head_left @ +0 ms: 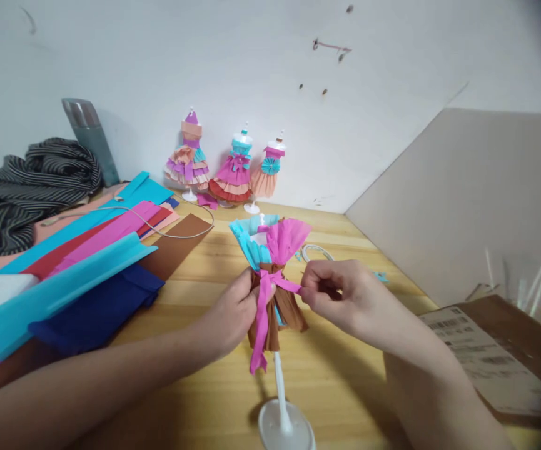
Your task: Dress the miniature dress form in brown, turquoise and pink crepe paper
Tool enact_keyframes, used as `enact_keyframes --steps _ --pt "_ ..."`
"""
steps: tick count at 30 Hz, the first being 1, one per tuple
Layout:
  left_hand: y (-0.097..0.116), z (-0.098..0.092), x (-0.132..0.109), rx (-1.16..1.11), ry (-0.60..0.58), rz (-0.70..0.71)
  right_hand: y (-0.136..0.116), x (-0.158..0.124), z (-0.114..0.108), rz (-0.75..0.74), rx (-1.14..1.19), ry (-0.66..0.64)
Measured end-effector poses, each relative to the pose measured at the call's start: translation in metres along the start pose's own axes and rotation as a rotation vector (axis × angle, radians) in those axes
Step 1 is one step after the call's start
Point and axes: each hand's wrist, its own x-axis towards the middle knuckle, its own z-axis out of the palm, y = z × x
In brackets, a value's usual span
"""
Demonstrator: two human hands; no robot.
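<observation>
Matt crepe-paper dress (274, 269), glossy white plastic stand (285, 425), smooth pale wooden table (336, 375), striped cloth (26, 187), matt cardboard box (500, 350)

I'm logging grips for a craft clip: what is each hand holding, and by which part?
The left hand grips the paper-dressed mannequin at its waist. The right hand pinches one end of the pink paper ribbon tied round that waist.

pink ribbon (263, 312), brown skirt (289, 306), striped cloth (26, 187)
</observation>
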Motion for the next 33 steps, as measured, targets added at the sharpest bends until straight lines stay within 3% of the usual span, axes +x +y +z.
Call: enact_keyframes --steps 7,14,21,26,29,33 --pt "-0.006 0.001 0.005 -0.052 -0.040 -0.063 0.000 0.003 -0.002 0.011 -0.054 -0.002" --pt "-0.003 0.002 0.006 -0.133 -0.020 -0.042 -0.010 -0.005 0.015 -0.141 -0.237 -0.077" --pt "0.007 -0.001 0.008 0.047 0.039 0.006 -0.009 -0.005 0.019 -0.224 -0.366 -0.077" --pt "0.009 0.000 0.006 0.096 0.050 0.025 -0.010 -0.008 0.021 -0.543 -0.264 0.174" --pt "0.004 0.000 0.005 0.054 0.030 0.070 -0.009 -0.003 0.033 -0.753 -0.405 0.210" --pt "0.000 -0.002 0.003 0.100 0.053 0.077 -0.007 0.002 0.043 -0.844 -0.495 0.267"
